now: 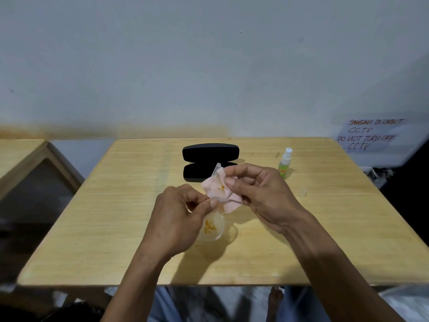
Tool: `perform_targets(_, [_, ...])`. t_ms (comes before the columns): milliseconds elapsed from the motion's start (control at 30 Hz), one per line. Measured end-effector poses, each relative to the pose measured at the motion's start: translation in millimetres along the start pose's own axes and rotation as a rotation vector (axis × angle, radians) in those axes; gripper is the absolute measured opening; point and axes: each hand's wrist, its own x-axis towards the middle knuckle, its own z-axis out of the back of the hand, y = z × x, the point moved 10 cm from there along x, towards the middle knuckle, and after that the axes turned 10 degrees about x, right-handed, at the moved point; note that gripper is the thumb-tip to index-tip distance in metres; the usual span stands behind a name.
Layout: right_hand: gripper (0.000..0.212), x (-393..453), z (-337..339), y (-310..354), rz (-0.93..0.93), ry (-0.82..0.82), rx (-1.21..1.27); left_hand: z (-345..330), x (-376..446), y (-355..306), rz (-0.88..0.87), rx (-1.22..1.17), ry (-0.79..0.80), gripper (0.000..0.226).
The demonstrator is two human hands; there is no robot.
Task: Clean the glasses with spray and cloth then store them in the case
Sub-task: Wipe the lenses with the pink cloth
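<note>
A: Starting at the left, what is there?

B: A second wooden table (21,156) stands apart from the main table (116,228), with a gap between them.

A: And the left hand (178,219)?

B: It hovers above the table's middle, thumb and forefinger pinched on what looks like a thin part of the glasses (212,225). One clear lens hangs just below that hand, smeared with orange-yellow.

A: The cloth?

B: The pink cloth (220,189) is held up between both hands, stained orange as well. The right hand (260,194) pinches its upper edge between thumb and fingers, with a bit of clear wrapping sticking up there.

A: Where is the case?

B: The black case (210,153) lies open behind the hands, near the far edge, partly hidden by the cloth.

A: Further right?

B: The spray bottle (285,162) stands upright, just beyond the right hand. A handwritten paper sign (369,135) hangs on the wall past the table's corner.
</note>
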Motion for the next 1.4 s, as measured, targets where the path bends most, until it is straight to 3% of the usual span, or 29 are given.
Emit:
perform_targets(267, [0.015, 3, 5, 0, 0.075, -0.091, 0.005, -4, -1, -5, -0.004, 0.012, 0.03, 0.02])
perform_targets(500, [0.031, 2, -2, 0, 0.026, 0.081, -0.103, -2, 0, 4, 0.026, 0.002, 0.036, 0.023])
perform_targets(833, [0.015, 0, -1, 13, 0.223, -0.042, -0.187, -4, 0, -4, 0.02, -0.008, 0.039, 0.019])
perform_targets(1133, [0.029, -2, -8, 13, 0.253, 0.014, -0.186, -8, 0, 5, 0.068, -0.062, 0.048, 0.019])
perform_targets(1400, [0.018, -3, -8, 13, 0.285, 0.025, -0.362, -7, 0, 4, 0.067, -0.069, 0.045, 0.015])
